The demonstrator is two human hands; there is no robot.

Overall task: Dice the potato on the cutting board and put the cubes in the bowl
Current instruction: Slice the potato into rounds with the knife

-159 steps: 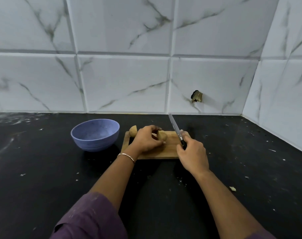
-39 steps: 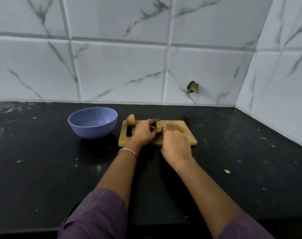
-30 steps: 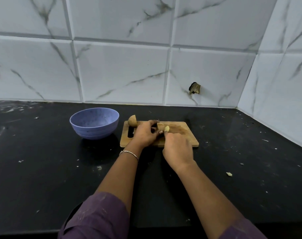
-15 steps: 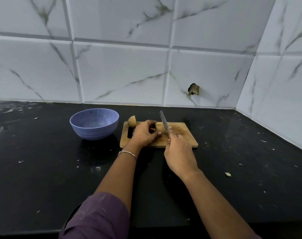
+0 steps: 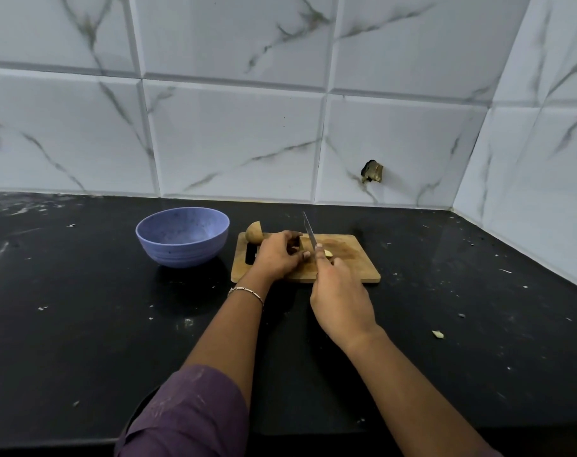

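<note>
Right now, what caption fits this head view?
Left hand steadies a potato piece on the cutting board; right hand holds the knife beside it.

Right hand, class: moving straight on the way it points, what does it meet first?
Probably the pale potato slice on the cutting board, just beyond the right hand; depth is unclear.

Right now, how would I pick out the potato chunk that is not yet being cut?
On the black stone counter, find the rectangular wooden cutting board just right of the round blue bowl. At its far left corner sits a rounded brown-skinned potato half. Unlike the pale cut piece mid-board, it shows brown skin and lies nearest the bowl.
</note>
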